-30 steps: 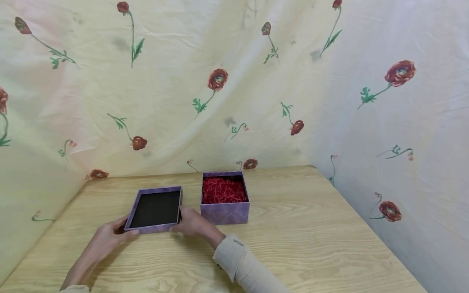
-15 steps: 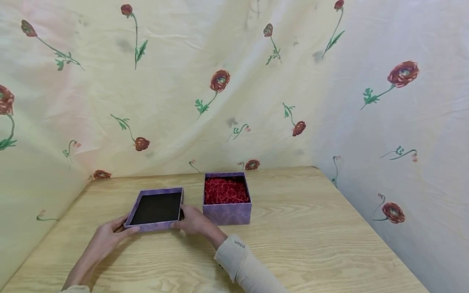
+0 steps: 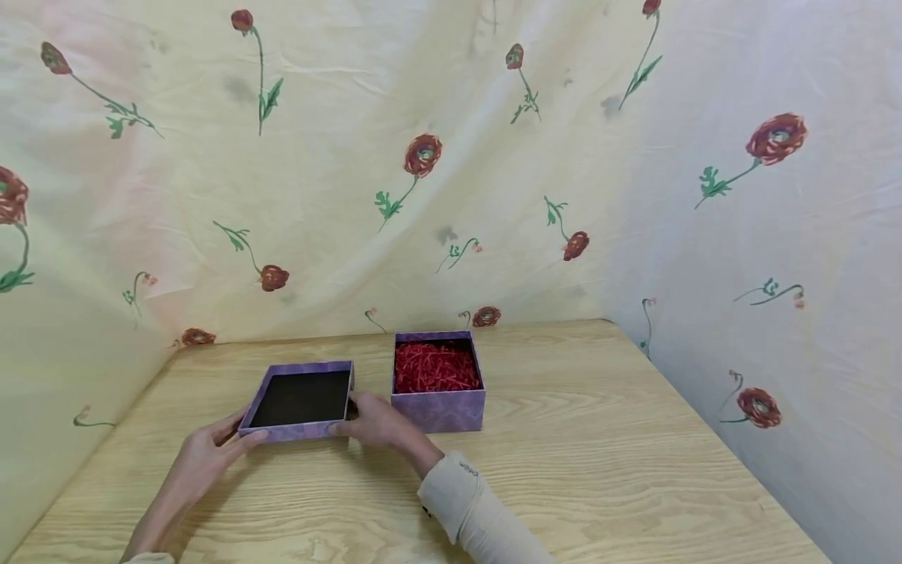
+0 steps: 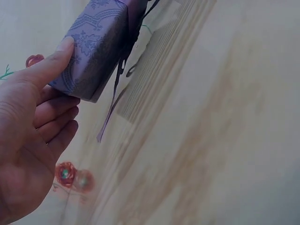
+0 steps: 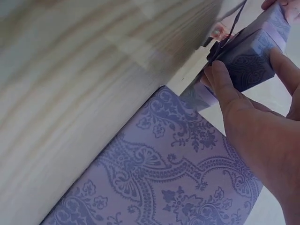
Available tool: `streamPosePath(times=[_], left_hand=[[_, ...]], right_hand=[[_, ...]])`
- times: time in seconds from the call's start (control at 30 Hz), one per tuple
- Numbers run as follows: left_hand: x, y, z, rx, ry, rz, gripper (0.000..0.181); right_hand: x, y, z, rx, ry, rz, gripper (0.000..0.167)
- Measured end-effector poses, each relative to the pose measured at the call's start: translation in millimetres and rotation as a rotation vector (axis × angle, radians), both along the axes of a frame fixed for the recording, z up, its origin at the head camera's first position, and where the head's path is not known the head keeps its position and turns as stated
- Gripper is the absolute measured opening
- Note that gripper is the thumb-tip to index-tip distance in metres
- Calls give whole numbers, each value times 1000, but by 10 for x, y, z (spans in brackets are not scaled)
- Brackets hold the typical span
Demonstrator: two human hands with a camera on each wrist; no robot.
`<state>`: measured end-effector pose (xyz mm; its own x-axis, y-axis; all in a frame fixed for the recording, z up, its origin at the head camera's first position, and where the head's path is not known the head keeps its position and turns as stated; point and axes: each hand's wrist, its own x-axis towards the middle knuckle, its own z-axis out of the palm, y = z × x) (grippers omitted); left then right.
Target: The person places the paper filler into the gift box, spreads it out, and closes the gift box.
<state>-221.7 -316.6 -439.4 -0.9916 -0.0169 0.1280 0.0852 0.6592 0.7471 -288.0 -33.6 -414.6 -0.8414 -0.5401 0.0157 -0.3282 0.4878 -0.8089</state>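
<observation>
A shallow purple patterned box lid (image 3: 304, 398), black inside, is held with its hollow side up at the left of the table. My left hand (image 3: 200, 462) pinches its near left corner, thumb on the side wall in the left wrist view (image 4: 91, 44). My right hand (image 3: 380, 423) grips the right side near the front corner. Dark ribbon (image 4: 123, 63) hangs beneath the lid. Just right of my right hand stands the deeper purple box (image 3: 437, 411), open at the top, with red shredded paper (image 3: 435, 366) inside.
The light wooden table (image 3: 599, 446) extends to the right and front. Behind it and along both sides hangs a pale cloth (image 3: 338, 196) with red flowers. The deep box stands towards the table's back edge.
Between the earlier frames the view shifted slightly. The lid's near edge sits a little higher in the picture now, with both hands still holding it. The deep box has not moved on the table.
</observation>
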Motion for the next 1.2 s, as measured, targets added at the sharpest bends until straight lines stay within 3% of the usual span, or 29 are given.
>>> streamPosePath(times=[0.17, 0.4, 0.6, 0.77, 1.2], left_hand=[[25, -6, 43, -4, -6, 9, 74], [51, -7, 71, 69, -36, 13, 72], [51, 34, 129, 90, 8, 8, 71], [48, 79, 200, 80, 67, 15, 68], [39, 187, 324, 133, 97, 18, 67]], right_hand=[[35, -11, 33, -25, -1, -1, 49], [94, -25, 93, -45, -14, -15, 54], [114, 25, 191, -13, 19, -30, 62], [112, 64, 267, -30, 49, -6, 59], [211, 171, 526, 20, 131, -47, 62]])
